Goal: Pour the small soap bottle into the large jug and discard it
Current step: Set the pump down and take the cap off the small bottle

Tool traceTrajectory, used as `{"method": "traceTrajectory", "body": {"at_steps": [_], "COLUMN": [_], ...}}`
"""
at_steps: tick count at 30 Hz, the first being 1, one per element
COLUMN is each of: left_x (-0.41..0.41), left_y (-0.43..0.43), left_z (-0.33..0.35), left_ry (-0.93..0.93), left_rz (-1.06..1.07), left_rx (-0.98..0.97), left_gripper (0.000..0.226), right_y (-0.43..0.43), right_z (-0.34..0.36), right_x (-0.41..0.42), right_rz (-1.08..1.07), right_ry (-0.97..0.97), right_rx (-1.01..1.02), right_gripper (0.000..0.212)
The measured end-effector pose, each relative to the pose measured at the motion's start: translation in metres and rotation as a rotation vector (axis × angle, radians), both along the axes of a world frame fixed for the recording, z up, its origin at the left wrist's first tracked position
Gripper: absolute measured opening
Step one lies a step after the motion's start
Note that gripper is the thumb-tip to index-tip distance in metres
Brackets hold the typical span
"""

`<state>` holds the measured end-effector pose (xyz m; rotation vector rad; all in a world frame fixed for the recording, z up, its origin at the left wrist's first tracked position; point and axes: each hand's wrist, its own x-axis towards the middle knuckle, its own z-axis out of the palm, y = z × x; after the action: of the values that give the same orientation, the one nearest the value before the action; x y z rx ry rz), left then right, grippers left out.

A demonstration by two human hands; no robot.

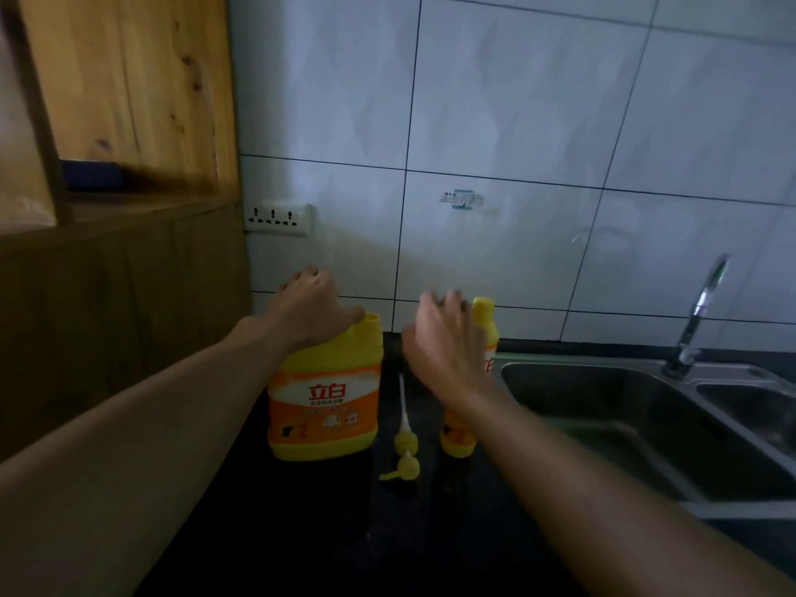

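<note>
Two yellow soap containers stood on the dark counter point(301, 532): the bottle point(482, 333), probably light and slick, best taken round its body, behind the loosely open right hand point(443, 338); left hand point(312, 310) gripping the jug point(327, 394).

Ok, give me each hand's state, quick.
Left hand: closed on the large jug at its top.
Right hand: open, in front of the small soap bottle, grip not visible.

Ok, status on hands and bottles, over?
Left hand on large jug top. Right hand open at small bottle, no grip yet. Pump lies loose between them.
</note>
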<state>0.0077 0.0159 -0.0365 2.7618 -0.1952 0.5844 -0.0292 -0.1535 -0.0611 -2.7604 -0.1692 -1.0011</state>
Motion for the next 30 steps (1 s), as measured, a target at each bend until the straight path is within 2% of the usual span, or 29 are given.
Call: {"method": "traceTrajectory", "body": {"at_steps": [2,4,8,11,13,16,21,27,30], "left_x": [-0.001,-0.004,-0.015,-0.022,-0.025,-0.025,-0.019,-0.015,-0.009], "left_y": [-0.001,-0.005,-0.031,-0.062,-0.082,-0.105,-0.120,-0.128,-0.130], "left_z": [0.005,0.010,0.017,0.013,0.008,-0.001,-0.017,-0.034,-0.043], "left_ry": [-0.011,-0.048,-0.231,-0.292,-0.228,0.024,0.297,0.363,0.340], "left_rz": [-0.004,-0.009,-0.130,-0.290,-0.368,-0.391,-0.361,-0.369,-0.330], "left_rx": [0.004,0.012,-0.018,-0.046,-0.068,-0.113,-0.287,-0.512,-0.600], "left_gripper": [0.057,0.054,0.040,0.027,0.023,0.039,0.062,0.064,0.061], "right_y": [-0.009,-0.018,-0.032,-0.035,-0.037,-0.045,-0.055,-0.052,-0.045], "right_z": [0.029,0.051,0.069,0.066,0.060,0.055,0.050,0.051,0.058], "right_x": [0.003,0.008,0.021,0.032,0.033,0.031,0.030,0.022,0.017], "right_rz": [-0.079,-0.146,-0.283,-0.411,-0.432,-0.391,-0.232,-0.143,-0.130], "right_ry": [-0.081,-0.082,0.148,0.319,0.381,0.426,0.352,0.246,0.228], "right_rx": [-0.026,-0.039,-0.095,-0.209,-0.285,-0.326,-0.161,-0.072,-0.050], "right_gripper": [0.021,0.026,0.038,0.035,0.025,0.014,0.020,0.037,0.032]}}
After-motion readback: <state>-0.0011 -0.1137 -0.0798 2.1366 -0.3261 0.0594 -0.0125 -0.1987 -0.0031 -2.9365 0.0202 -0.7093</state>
